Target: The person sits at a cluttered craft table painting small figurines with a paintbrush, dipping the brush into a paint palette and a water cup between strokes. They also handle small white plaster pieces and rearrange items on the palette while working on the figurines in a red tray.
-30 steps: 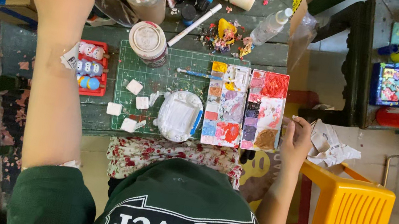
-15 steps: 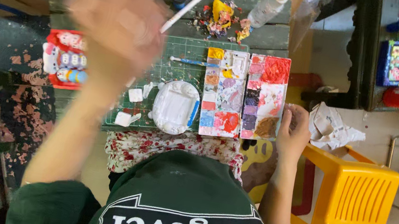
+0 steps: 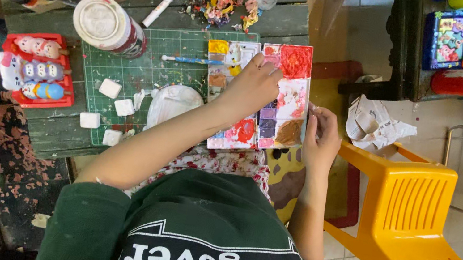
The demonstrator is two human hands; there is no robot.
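Paint-smeared palette [image 3: 286,104] sits on the green mat [image 3: 147,72]; left hand [image 3: 255,84] lies open on it, right hand [image 3: 321,136] grips its right edge.

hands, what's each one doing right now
left hand: lies palm down on the paint palette, holding nothing
right hand: grips the palette's right edge

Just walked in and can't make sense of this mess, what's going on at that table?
A person in a green top sits at a paint-spattered table. Their left hand rests on a paint palette full of mixed colours, while the right hand touches its right edge. Nearby on the green cutting mat lie a white round piece, small white blocks and a brush.
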